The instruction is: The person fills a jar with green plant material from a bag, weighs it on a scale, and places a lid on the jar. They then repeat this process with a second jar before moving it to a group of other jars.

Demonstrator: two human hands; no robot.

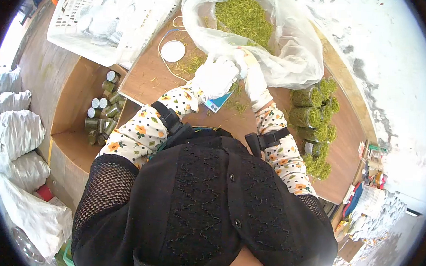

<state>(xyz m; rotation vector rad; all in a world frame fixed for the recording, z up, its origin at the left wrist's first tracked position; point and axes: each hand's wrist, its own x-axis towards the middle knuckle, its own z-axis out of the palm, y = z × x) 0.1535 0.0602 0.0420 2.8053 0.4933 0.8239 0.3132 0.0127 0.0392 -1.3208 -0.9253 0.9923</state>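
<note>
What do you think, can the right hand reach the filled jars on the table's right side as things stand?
Probably yes: the right hand is at the bag, and the filled jars stand beside that forearm, with only bare table between them.

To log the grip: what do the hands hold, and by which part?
It cannot be told. The left hand and right hand, both gloved, meet by the bag, over the scale; the gloves hide any hold.

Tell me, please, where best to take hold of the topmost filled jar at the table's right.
Grip the jar around its round wall, coming from its left side. Leaves bristle from its mouth, which points right, so that end gives no firm hold; the wall is bare.
</note>
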